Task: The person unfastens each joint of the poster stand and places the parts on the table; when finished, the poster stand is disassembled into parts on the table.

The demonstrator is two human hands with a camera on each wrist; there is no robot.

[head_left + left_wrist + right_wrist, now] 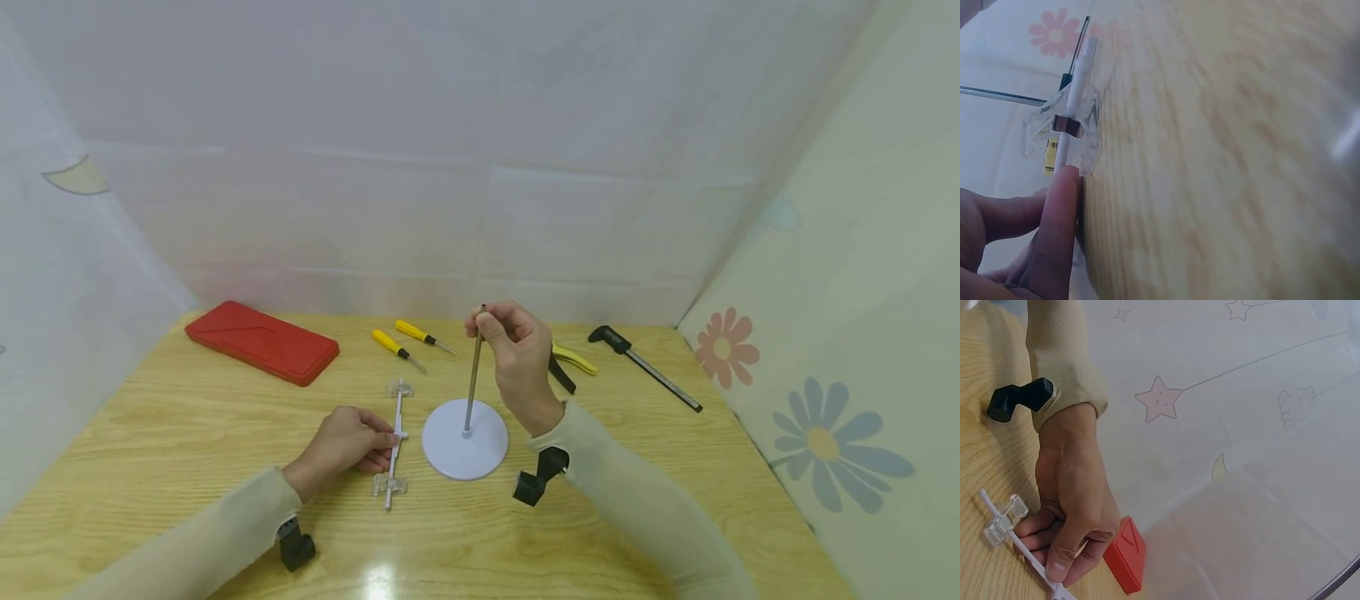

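Observation:
A thin metal rod stands upright in a white round base at the middle of the wooden table. My right hand pinches the rod's top end between thumb and fingers. To the left of the base lies a white bar with clear plastic clips on it. My left hand holds this bar at its middle, fingers curled over it. The left wrist view shows the bar, one clip and a fingertip close up. In the right wrist view my left hand is on the bar.
A red flat case lies at the back left. Two yellow screwdrivers lie behind the base, yellow-handled pliers and a black-handled long tool at the back right. White sheeting closes in the back and left, a flowered wall the right.

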